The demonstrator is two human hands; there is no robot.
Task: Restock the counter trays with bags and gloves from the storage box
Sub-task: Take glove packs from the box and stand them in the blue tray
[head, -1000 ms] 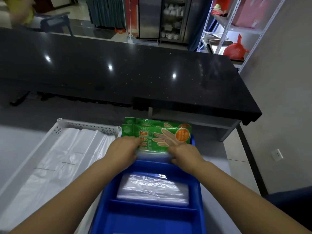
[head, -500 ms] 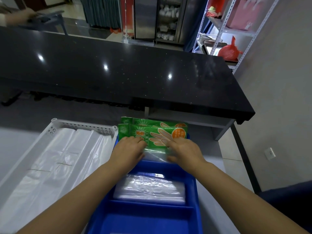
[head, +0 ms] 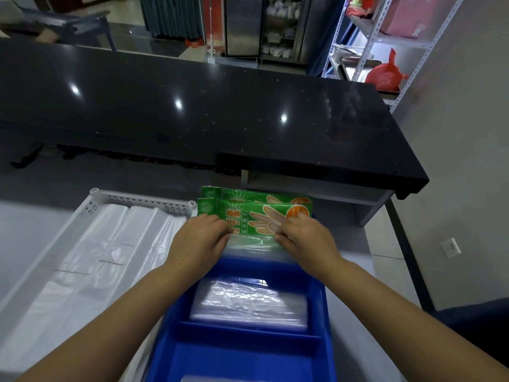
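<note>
Head view, both hands' grip pinching green glove packs at blue tray far edge, left hand, right hand.

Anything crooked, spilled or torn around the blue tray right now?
Nothing stands out. The green glove packs stand in a neat row at the blue tray's far end, and the clear bag stack lies flat in its compartment.

A divided tray sits at centre, with a slotted basket touching its left side. Glove packets stand in the tray's far compartment, a flat bag stack lies in the middle one, and bags fill the basket.
</note>
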